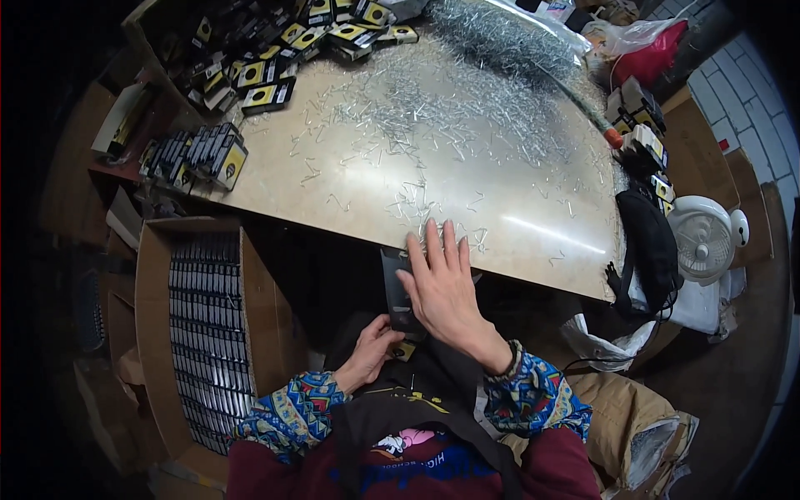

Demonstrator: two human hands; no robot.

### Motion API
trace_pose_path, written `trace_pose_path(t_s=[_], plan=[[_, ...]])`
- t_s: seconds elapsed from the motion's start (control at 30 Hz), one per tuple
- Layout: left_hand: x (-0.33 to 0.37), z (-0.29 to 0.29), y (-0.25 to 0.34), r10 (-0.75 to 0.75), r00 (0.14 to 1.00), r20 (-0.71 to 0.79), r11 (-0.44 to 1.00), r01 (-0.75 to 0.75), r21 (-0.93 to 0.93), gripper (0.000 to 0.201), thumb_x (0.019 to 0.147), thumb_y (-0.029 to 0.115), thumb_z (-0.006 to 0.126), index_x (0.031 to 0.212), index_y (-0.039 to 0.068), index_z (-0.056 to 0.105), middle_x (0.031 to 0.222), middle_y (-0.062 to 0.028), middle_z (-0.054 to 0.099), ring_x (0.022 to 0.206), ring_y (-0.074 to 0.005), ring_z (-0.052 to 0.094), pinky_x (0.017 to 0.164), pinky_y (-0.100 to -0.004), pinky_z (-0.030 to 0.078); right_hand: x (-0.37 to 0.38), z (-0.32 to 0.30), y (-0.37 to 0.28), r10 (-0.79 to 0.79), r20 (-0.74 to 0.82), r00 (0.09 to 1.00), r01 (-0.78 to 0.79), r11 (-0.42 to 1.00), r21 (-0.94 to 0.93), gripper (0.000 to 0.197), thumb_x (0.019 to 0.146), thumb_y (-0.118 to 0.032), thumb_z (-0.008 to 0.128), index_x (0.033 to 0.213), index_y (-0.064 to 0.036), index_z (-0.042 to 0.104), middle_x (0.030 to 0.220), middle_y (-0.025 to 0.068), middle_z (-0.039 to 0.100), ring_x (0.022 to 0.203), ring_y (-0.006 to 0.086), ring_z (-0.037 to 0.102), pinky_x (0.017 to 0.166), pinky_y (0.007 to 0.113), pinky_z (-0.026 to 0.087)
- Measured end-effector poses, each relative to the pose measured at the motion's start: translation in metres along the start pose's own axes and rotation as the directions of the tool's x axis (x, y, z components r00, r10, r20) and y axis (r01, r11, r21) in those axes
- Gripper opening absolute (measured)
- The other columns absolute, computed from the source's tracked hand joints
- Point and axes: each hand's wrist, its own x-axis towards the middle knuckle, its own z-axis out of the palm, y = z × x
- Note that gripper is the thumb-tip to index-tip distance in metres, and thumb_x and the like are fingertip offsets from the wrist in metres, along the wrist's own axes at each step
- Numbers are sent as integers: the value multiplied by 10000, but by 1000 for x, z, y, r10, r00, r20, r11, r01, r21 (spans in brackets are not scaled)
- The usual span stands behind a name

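My right hand [442, 287] lies flat, fingers stretched out, over the near edge of the table. Its fingertips reach a small group of bent metal wire pieces [414, 204]. Under it, a dark chute-like piece [398, 287] slopes down from the table edge toward my lap. At the chute's lower end my left hand [371, 354] is closed, thumb and fingers together, on a small black and yellow box [403, 351]. Most of that box is hidden by the fingers and the chute.
Across the table [350, 204] lie scattered wire pieces, with a large heap [500, 50] at the back. Black and yellow boxes [268, 96] pile up far left. A carton [250, 333] at my left holds rows of boxes. A black bag [646, 250] and white fan [702, 237] stand right.
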Motion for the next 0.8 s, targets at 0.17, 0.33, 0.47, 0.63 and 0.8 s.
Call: trace_pose_path(t_s=[0.17,0.33,0.47,0.63,0.8], plan=[[1,-3,-5,17,999,-29,1000,-17,-12,244,888,18,547,1129,57,550,949,-7,611,812,-62,578,616,-175,455,-6,-25,1,-90,-11,996,88,923,374,434,932,-118,588,1343,-18,491,1426,236,427,1343,438,375,1080,530,340],[-3,4,-1,36,999,12,999,-36,20,233,903,59,544,1135,44,559,1001,-8,610,893,-61,552,786,-212,450,30,-1,42,-118,-16,993,119,974,194,418,969,-176,547,1344,-2,484,1422,213,449,1353,378,393,1112,514,307],[-3,10,-4,94,995,30,985,-97,143,332,868,113,623,1170,31,515,1027,-39,604,931,-95,554,819,-250,454,46,3,67,-54,-129,990,63,996,71,381,977,-184,534,1306,8,515,1407,232,456,1335,398,402,1113,505,308],[1,6,-21,421,902,95,423,-288,859,694,685,181,790,1214,-2,379,1037,-168,589,980,-327,595,870,-400,457,-1,3,48,-305,-161,939,334,920,205,402,728,3,610,1129,-17,613,1159,173,584,1012,327,571,827,401,466],[6,4,-20,446,894,44,429,-256,866,625,700,204,784,1148,-20,411,1025,-231,579,970,-412,571,821,-445,436,-68,31,3,-348,179,920,300,921,247,479,667,-28,627,1143,0,588,1042,128,581,911,273,548,746,348,450]])
